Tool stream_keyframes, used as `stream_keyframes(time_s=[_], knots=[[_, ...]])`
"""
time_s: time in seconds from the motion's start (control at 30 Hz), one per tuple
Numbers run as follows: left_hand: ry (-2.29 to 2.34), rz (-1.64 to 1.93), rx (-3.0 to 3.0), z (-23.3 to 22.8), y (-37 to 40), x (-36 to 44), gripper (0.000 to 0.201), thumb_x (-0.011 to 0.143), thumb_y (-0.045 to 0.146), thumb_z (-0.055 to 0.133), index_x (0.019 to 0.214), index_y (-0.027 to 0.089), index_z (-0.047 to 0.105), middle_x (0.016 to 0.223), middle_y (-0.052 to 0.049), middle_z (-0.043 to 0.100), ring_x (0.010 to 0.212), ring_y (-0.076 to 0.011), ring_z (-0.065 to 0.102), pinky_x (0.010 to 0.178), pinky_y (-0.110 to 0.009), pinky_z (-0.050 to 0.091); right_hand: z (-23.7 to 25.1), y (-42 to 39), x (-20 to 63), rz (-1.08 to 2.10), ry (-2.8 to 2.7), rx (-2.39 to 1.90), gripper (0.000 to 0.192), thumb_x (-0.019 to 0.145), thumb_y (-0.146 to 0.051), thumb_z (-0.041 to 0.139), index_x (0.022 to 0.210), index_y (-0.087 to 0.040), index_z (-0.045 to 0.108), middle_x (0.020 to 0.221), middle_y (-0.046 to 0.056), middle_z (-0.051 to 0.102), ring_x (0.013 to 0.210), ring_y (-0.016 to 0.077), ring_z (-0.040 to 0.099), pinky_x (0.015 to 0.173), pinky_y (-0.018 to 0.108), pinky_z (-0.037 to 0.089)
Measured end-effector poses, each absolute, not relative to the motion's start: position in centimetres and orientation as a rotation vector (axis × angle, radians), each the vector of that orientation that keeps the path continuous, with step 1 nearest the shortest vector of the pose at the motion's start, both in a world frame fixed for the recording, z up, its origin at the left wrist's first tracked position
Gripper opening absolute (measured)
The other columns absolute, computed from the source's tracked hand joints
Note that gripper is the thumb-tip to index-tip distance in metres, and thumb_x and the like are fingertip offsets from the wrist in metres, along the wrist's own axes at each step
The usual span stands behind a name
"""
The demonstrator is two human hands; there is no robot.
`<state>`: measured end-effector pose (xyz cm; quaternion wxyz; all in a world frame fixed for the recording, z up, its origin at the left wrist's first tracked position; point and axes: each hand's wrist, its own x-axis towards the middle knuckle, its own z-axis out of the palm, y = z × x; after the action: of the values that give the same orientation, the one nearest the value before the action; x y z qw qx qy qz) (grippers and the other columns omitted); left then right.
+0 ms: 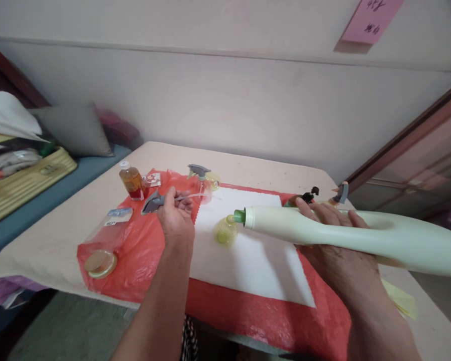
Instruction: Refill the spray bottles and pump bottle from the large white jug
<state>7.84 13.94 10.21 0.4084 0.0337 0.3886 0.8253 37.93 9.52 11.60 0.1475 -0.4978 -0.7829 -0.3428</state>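
In the head view, the small bottle (226, 234) stands on the white sheet (240, 271). Right of it, the right hand (328, 263) grips the big bottle (409, 240), probably heavy and slippery, best held where it narrows. Left of the small bottle, the left hand (176, 218) holds the spray head (154, 202).

Smooth plastic jug (417, 241), glossy plastic sheeting (248, 317)

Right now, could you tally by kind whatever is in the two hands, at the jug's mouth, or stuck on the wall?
Spray heads: 1, the grey spray head in the left hand
Jugs: 1, the pale green jug in the right hand
Bottles: 1, the small yellow bottle
Papers: 1, the pink paper
Total: 4
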Motion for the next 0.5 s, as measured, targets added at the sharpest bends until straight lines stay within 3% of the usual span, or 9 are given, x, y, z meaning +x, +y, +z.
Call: stream_keyframes(time_s=[0.23,0.5], knots=[[0.977,2.081,0.086,10.14,14.0,7.79,0.022,0.085,0.031,0.069,0.071,0.018,0.058,0.068,-0.003,0.067,0.052,-0.0083,0.057,0.051,-0.02,0.043,11.64,9.48,37.91,-0.991,-2.246,-1.407,0.056,0.095,-0.02,0.058,0.15,-0.016,0.048,0.129,0.021,0.068,0.118,0.0385,0.065,0.106,0.055,0.043],[0.972,2.082,0.076,10.05,14.05,7.72,0.023,0.086,0.03,0.07,0.07,0.018,0.059,0.069,-0.004,0.068,0.053,-0.0089,0.058,0.051,-0.02,0.043,11.63,9.56,38.02,-1.012,-2.235,-1.386,0.071,0.095,-0.019,0.062,0.16,-0.019,0.035,0.129,0.02,0.068,0.116,0.0361,0.065,0.106,0.056,0.043]])
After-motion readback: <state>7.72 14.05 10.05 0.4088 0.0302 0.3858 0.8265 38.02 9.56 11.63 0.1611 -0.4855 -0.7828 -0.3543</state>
